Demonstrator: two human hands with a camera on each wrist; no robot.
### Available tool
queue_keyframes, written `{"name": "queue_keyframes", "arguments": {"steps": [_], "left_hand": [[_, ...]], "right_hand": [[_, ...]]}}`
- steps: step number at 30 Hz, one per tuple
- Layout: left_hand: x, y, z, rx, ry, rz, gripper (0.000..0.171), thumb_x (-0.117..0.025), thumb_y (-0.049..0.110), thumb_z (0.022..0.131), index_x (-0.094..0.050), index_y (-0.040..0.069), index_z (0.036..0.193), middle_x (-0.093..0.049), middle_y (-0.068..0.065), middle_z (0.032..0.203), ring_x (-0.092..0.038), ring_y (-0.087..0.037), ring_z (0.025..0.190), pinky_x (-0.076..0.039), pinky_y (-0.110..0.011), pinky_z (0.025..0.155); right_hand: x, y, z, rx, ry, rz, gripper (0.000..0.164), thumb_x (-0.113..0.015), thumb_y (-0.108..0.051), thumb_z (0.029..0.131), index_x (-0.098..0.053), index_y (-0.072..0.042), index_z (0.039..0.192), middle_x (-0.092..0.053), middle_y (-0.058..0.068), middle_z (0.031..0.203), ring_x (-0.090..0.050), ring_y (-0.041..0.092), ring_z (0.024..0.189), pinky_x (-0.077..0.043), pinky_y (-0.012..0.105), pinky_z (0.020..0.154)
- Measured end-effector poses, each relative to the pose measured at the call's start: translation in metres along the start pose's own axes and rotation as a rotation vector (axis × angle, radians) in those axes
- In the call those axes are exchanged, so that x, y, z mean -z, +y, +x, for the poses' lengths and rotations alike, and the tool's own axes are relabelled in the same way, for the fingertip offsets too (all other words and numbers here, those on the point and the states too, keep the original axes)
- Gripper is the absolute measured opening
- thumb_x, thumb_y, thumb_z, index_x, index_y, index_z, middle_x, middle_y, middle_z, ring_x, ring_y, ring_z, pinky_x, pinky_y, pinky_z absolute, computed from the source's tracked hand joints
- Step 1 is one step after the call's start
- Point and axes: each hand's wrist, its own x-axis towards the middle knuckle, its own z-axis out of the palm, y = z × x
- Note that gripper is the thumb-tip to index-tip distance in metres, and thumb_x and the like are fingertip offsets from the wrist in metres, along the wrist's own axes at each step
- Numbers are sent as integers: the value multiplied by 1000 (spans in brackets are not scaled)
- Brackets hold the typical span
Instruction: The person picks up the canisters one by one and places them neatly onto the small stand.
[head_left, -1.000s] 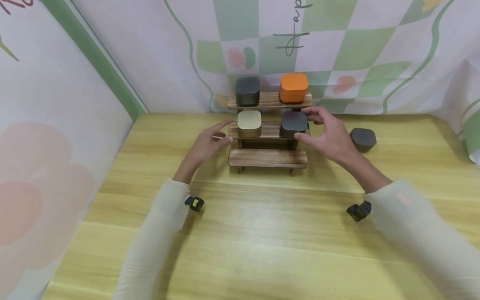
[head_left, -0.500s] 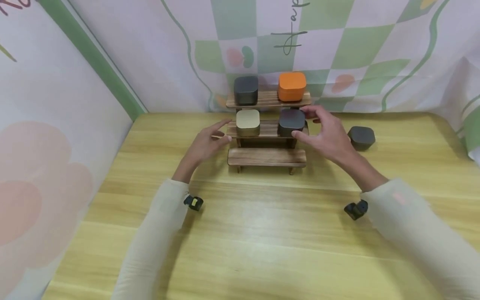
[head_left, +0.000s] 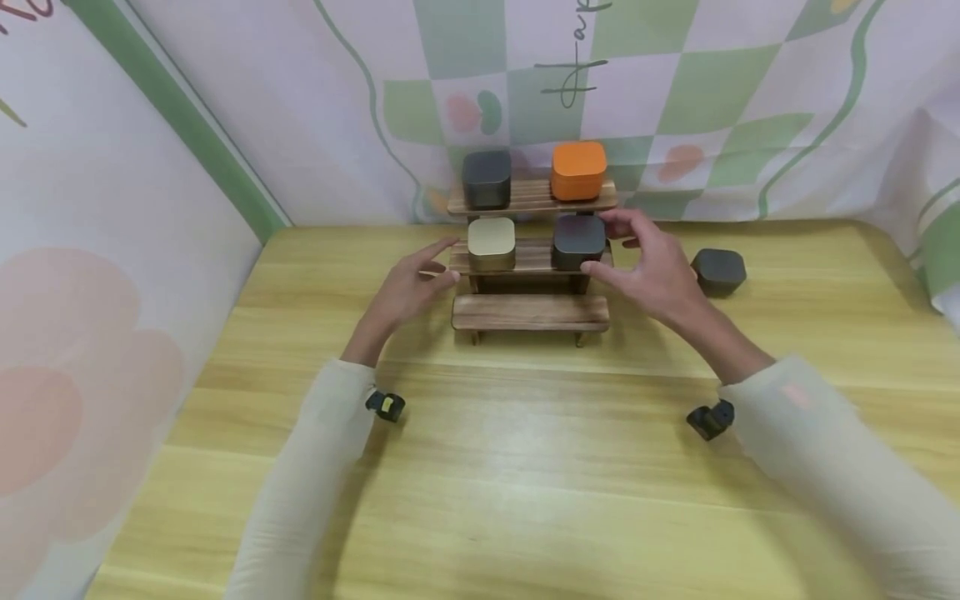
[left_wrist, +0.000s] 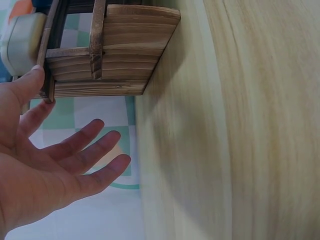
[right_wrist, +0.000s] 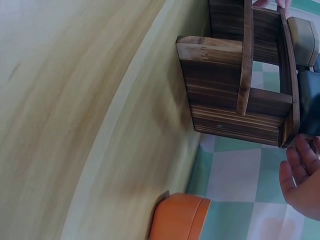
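A three-step wooden display stand (head_left: 531, 312) stands against the back cloth. My right hand (head_left: 656, 271) holds a dark square tin (head_left: 578, 241) on the right of the middle step, thumb at its front and fingers behind. A gold tin (head_left: 491, 243) sits on the left of that step. Near it my left hand (head_left: 408, 287) touches the step's left end with thumb and forefinger; its other fingers (left_wrist: 97, 150) are extended. The top step carries another dark tin (head_left: 487, 179) at left and an orange tin (head_left: 579, 171) at right.
Right of the stand, a separate tin (head_left: 718, 271) rests on the wooden table (head_left: 480, 467); it looks dark from the head, but a tin (right_wrist: 177, 217) there looks orange in the right wrist view. A checkered cloth (head_left: 712, 92) hangs close behind the stand.
The whole head view has shifted slightly. Both hands keep their places at the middle step, and the tins stay where they were on the stand and table.
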Motion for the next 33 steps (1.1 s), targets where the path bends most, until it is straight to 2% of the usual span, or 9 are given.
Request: {"name": "queue_keyframes", "arguments": {"steps": [7, 15, 17, 20, 22, 24, 28, 33], "left_hand": [[0, 0, 1, -2, 4, -2, 57, -62, 31, 101, -41, 31, 154, -46, -15, 150, -54, -33, 125, -50, -48, 97], [-1, 2, 1, -8, -2, -2, 57, -62, 29, 101, -41, 29, 154, -47, -17, 148, -56, -35, 123, -51, -47, 96], [-1, 2, 0, -2, 2, -4, 57, -62, 29, 101, -42, 30, 154, -48, -16, 147, -56, -34, 123, -51, -47, 96], [0, 1, 0, 2, 4, -10, 57, -62, 30, 101, -41, 31, 154, -48, -17, 148, -55, -33, 125, -50, -48, 97], [0, 1, 0, -3, 2, -11, 58, -62, 30, 101, -41, 30, 154, -47, -17, 148, -55, -33, 125, -50, -48, 97], [1, 0, 0, -12, -1, -13, 58, -62, 29, 101, -41, 29, 155, -46, -17, 149, -54, -35, 125, -50, -48, 98], [0, 0, 0, -24, -1, -17, 57, -62, 28, 101, -41, 27, 154, -46, -17, 149, -56, -36, 123, -50, -48, 97], [-1, 1, -1, -23, -3, -24, 57, -62, 29, 101, -42, 28, 154, -47, -18, 148, -57, -36, 121, -50, -48, 97]], "right_hand": [[10, 4, -8, 7, 12, 3, 66, -78, -23, 89, -47, -2, 144, -57, 18, 133, -50, 34, 122, -40, 50, 101], [33, 23, -25, -59, 10, 2, 65, -76, -21, 91, -45, 1, 144, -52, 21, 136, -44, 38, 126, -37, 55, 104], [38, 28, -29, -71, 17, -5, 63, -75, -21, 92, -46, 1, 144, -52, 22, 136, -45, 38, 124, -38, 51, 104], [44, 34, -34, -85, 31, -26, 60, -74, -22, 93, -48, 0, 143, -53, 21, 135, -46, 36, 119, -39, 40, 99], [47, 38, -37, -97, 27, -42, 60, -73, -23, 94, -47, 0, 143, -53, 21, 135, -46, 36, 119, -39, 39, 99], [49, 42, -39, -111, 10, -52, 62, -72, -24, 95, -45, 0, 145, -51, 23, 137, -45, 40, 122, -39, 43, 103], [51, 53, -42, -134, -35, -67, 67, -72, -25, 95, -41, 3, 147, -45, 29, 140, -41, 48, 128, -33, 61, 107], [57, 63, -48, -140, -41, -96, 70, -76, -23, 91, -42, 5, 146, -44, 31, 141, -40, 50, 128, -31, 64, 107]]}}
